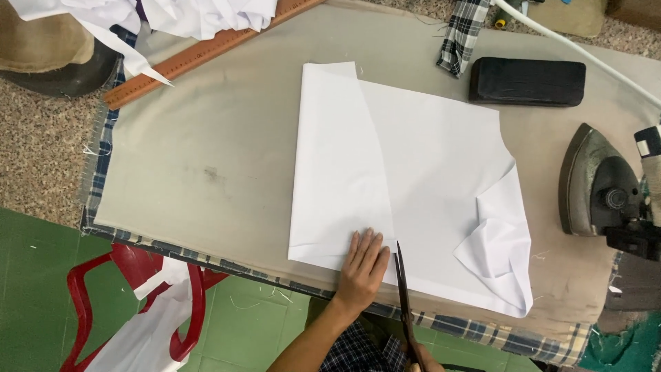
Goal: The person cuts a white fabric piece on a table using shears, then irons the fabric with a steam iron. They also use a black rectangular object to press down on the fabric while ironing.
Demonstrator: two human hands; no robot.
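The left hand (pixel 363 267) lay flat, fingers spread, pressing the white fabric (pixel 406 179) at the bench's near edge. The right hand (pixel 421 359), mostly out of frame, gripped dark scissors (pixel 403 296), whose blades met the fabric's near edge just beside the left hand. The fabric lay folded at mid-bench (pixel 206 165). An iron (pixel 599 186) stood at the right edge, a dark block (pixel 527 81) and a wooden ruler (pixel 206 52) along the far edge.

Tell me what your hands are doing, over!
Left hand flat on white cloth. Right hand holding scissors, blades at cloth's near edge. Iron off to the right, clear.
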